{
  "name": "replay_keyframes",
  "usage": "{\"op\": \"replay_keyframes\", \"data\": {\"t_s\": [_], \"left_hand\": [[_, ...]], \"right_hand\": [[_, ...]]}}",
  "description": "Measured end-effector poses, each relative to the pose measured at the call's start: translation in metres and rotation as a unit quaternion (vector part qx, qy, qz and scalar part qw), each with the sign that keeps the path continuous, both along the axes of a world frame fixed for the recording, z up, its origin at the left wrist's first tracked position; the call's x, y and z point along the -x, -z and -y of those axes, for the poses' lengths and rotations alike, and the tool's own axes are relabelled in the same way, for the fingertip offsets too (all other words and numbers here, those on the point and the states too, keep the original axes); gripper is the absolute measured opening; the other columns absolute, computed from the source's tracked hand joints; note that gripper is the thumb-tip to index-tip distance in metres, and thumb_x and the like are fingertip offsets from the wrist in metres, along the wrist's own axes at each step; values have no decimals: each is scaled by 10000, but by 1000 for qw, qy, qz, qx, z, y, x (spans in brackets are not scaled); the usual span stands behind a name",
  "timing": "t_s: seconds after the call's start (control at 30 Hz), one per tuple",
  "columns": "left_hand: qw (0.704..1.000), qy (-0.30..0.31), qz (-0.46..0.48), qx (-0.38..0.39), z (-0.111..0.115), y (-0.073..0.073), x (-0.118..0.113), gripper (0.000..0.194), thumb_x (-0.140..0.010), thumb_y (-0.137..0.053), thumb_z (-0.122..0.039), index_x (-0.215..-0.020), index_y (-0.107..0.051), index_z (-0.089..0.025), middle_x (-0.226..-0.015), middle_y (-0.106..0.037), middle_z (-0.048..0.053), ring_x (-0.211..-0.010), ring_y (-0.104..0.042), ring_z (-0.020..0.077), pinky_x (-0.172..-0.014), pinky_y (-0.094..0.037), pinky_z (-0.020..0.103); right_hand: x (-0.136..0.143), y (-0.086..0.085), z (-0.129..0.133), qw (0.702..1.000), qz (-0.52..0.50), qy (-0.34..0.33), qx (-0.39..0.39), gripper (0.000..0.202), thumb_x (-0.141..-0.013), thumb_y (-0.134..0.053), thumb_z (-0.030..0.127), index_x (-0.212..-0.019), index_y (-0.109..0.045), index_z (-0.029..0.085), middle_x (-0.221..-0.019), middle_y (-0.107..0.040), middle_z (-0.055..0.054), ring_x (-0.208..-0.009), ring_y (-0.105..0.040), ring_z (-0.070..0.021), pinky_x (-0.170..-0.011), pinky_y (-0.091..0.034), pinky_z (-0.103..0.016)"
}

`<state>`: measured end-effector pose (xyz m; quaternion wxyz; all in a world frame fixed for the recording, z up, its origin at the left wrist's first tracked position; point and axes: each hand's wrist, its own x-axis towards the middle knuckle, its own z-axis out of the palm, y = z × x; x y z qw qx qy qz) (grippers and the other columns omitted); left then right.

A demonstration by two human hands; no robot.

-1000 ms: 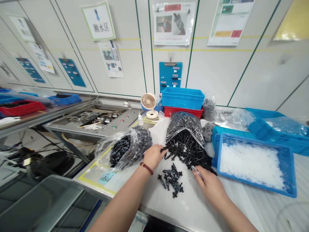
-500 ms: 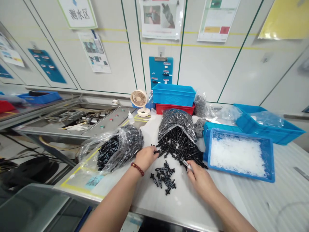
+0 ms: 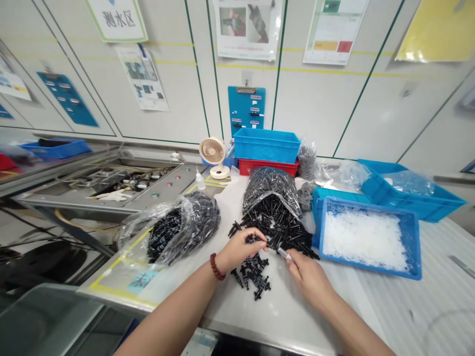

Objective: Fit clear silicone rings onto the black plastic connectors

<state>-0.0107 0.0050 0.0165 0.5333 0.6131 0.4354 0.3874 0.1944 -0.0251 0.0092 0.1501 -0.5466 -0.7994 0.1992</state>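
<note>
Left hand (image 3: 243, 248), beaded bracelet (image 3: 217, 267) at wrist: fingertips pinched on a small black part (image 3: 270, 245), just beside the silvery tool (image 3: 284, 253). Right hand (image 3: 306, 271): fingers closed around that tool. Both over the worktable (image 3: 293, 316), in front of the spilled black parts (image 3: 287, 232); small cluster (image 3: 256, 277) nearer the person. Blue tray (image 3: 371, 237) of white rings to the right.

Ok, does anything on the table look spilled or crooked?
Yes. Loose black parts fan out of the open plastic bag onto the table, so they look spilled, though maybe on purpose. On the right, the blue tray of white bits looks tilted.
</note>
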Motion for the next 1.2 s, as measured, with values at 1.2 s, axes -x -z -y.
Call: {"op": "replay_keyframes", "data": {"t_s": [1.2], "left_hand": [[950,65,-157,-260,1,17,-4,194,-842,-552,-286,-929,-685,-175,-902,-696,60,-839,-622,160,-787,-462,244]], "right_hand": [[0,5,-1,998,11,-52,-24,197,-845,-330,215,-763,-508,201,-715,-606,-27,-635,-543,-154,-565,-314,-225]]}}
